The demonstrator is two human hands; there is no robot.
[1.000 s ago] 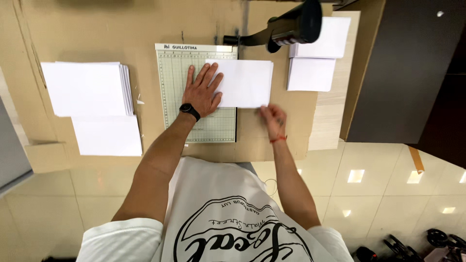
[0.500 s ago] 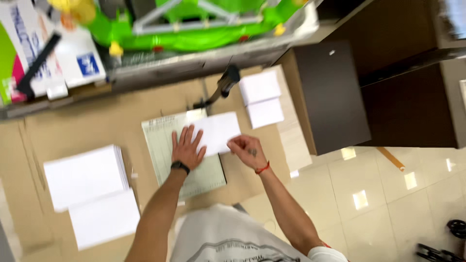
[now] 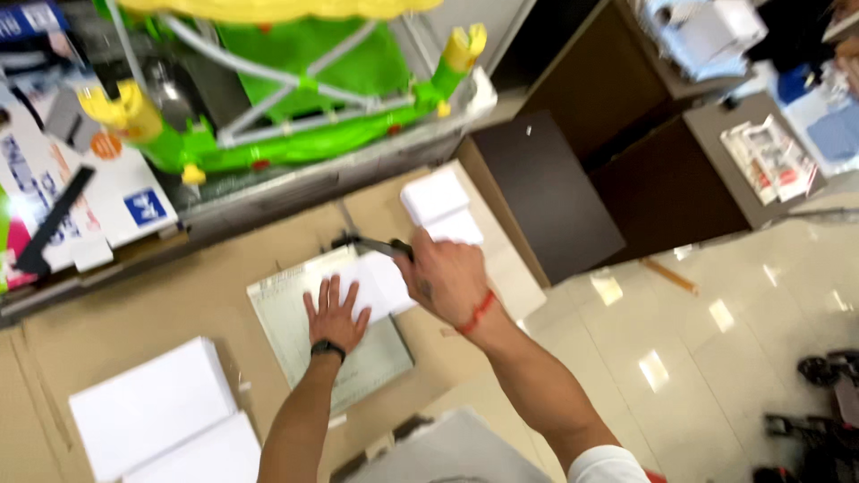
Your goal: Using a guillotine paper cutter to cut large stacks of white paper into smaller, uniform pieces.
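A pale green paper cutter board [image 3: 295, 326] lies on the brown table [image 3: 161, 304]. My left hand [image 3: 335, 313], with a black wristband, presses flat on a white sheet [image 3: 380, 284] lying on the board. My right hand [image 3: 445, 275], with a red wristband, is closed around the black handle of the cutter's blade arm [image 3: 369, 244], which is raised over the board's far edge.
Two stacks of white paper [image 3: 152, 411] lie at the table's left, and smaller cut sheets [image 3: 438, 204] at its right end. A green and yellow frame [image 3: 295, 98] stands behind the table. A dark cabinet [image 3: 546, 192] stands to the right, over a glossy tiled floor [image 3: 716, 331].
My right hand left the sheet's edge and took hold of the blade arm's handle. The view swung up and left, showing more of the room behind the table. My left hand stayed on the paper.
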